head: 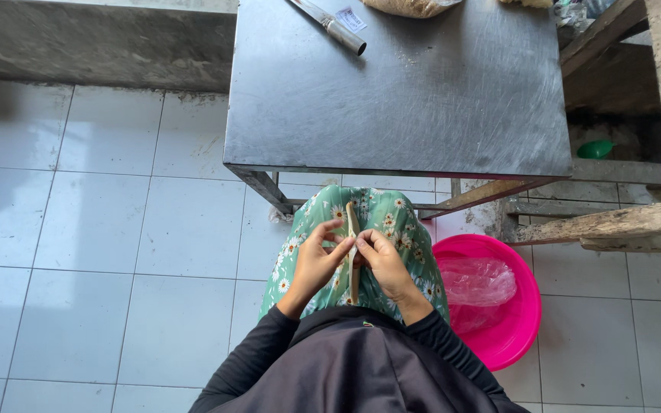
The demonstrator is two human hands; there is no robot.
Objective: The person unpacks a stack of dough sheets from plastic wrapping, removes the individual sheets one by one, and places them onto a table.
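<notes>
Fingers of both hands are pinched together on a thin tan stick (353,252), held upright over the lap at lower centre of the head view; left hand (317,264), right hand (385,264). A slip could be caused by so narrow a grip, and the stick dropped beside the pink basin (518,321). A knife (329,24) lies on the steel table (422,99) above.

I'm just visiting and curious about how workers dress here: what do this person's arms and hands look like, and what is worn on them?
Both arms are covered by long, close-fitting black sleeves that end at the wrists. The left hand and right hand are bare: no gloves, and no ring, watch or bracelet that I can make out. The sleeves are plain, with no visible pattern.
</notes>
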